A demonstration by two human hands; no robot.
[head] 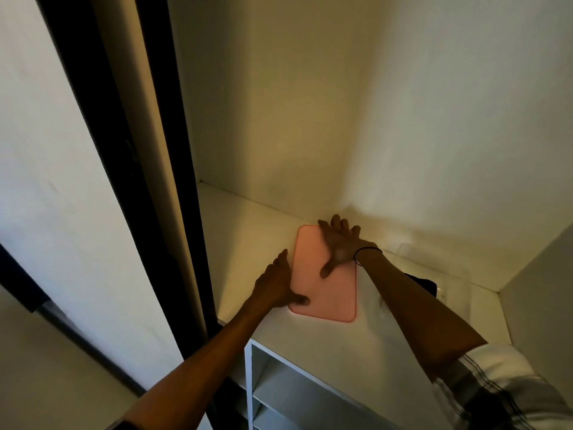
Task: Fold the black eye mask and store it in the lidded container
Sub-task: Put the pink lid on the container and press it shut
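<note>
A pink lid (328,293) lies flat on the white shelf (248,231). My left hand (277,285) grips its near left edge, thumb on top. My right hand (339,245) holds the far right edge, fingers spread past the corner and thumb pressed on the lid. To the right stands a clear plastic container (459,276) without a lid on it. A black item, likely the eye mask (423,283), lies inside it, mostly hidden behind my right forearm.
The shelf sits in a white wardrobe with walls close behind and at the right (539,274). A dark sliding-door frame (173,212) runs down the left. Small white compartments (279,392) are below the shelf's front edge.
</note>
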